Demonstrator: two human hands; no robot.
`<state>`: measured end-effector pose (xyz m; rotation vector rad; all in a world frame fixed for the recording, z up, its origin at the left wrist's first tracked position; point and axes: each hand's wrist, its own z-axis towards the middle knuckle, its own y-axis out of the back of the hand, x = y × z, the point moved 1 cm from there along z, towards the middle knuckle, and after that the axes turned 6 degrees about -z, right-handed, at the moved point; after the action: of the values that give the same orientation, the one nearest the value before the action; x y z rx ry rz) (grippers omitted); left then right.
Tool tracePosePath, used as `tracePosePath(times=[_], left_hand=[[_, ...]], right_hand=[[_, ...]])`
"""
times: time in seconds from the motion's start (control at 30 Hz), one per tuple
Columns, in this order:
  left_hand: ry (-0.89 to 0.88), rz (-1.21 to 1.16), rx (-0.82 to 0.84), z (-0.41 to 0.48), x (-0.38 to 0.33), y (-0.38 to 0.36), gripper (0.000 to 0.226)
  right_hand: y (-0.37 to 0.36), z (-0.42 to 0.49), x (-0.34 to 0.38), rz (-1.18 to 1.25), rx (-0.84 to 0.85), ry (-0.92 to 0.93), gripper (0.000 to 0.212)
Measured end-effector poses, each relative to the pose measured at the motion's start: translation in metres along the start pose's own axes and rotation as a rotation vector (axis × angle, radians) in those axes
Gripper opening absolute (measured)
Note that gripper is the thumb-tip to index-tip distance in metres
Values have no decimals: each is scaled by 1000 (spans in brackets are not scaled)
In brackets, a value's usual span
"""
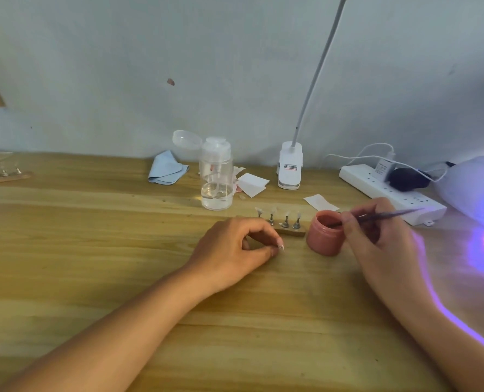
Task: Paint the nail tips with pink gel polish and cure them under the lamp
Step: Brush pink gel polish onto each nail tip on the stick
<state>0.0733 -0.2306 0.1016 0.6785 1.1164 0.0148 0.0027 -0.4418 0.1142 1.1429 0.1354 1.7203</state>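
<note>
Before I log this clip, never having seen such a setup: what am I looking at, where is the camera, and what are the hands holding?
No machine here: a person works with bare hands, and the one picture comes from a head-worn camera looking down at a wooden table. The left hand pinches a small nail tip between thumb and finger. The right hand holds a thin brush, its end dipped into an open pink jar. Behind, a wooden strip carries four more tips on little stands. Further back are a clear pump bottle, a blue cloth, a white clip lamp and a power strip. At far right a curing lamp glows purple.
</note>
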Motion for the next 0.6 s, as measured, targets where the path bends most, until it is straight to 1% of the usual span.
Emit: tracePosePath(times=[0.07,0.13,0.2,0.27,0.37,0.43,0.53,0.6], left_hand=[[2,2,6,0,0,0,13],[2,9,3,0,0,0,11],[6,10,-1,0,1,0,11],[6,1,5,1,2,0,11],[-2,-6,11,0,1,0,13],[-5,-10,14,0,0,0,16],[-4,-22,18,0,1,1,19],[0,-31,13,1,1,1,19]], right_hand=[[2,-2,3,39,-7,-14,16],[5,-5,10,110,-65,-14,15],[11,-9,19,252,-133,-11,19],[15,-16,28,440,-149,-31,27],[11,-29,38,695,-56,-137,27],[4,-33,42,798,48,-221,19],[-4,-33,40,856,185,-357,12],[-6,-34,39,821,222,-360,10]])
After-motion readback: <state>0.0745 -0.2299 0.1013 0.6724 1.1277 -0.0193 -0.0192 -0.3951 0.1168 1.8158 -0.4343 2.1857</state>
